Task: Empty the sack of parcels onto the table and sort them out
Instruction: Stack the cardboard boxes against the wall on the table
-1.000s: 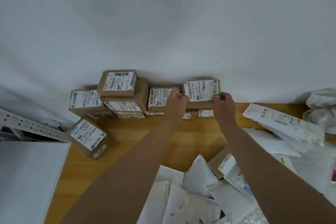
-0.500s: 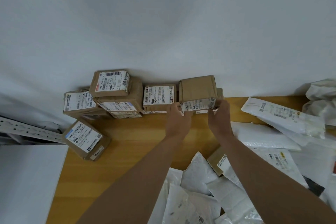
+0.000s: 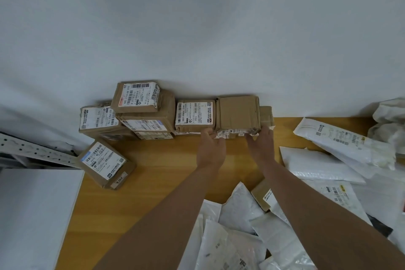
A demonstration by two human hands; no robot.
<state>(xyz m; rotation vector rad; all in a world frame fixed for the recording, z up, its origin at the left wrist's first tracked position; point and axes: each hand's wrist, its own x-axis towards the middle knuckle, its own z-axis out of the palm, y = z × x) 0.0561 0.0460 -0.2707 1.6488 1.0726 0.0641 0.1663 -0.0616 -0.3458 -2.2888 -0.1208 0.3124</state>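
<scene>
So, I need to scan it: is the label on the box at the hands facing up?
No. The box shows bare cardboard on top; its label faces front.

Bare strip of wooden tabletop (image 3: 153, 160) lay open between the row of brown cardboard boxes (image 3: 151, 114) at the white wall (image 3: 197, 39) and the near heap of white plastic mailers (image 3: 236, 237). A tilted labelled box (image 3: 106, 163) blocked the left edge; more white mailers (image 3: 317, 162) crowded the right.
</scene>
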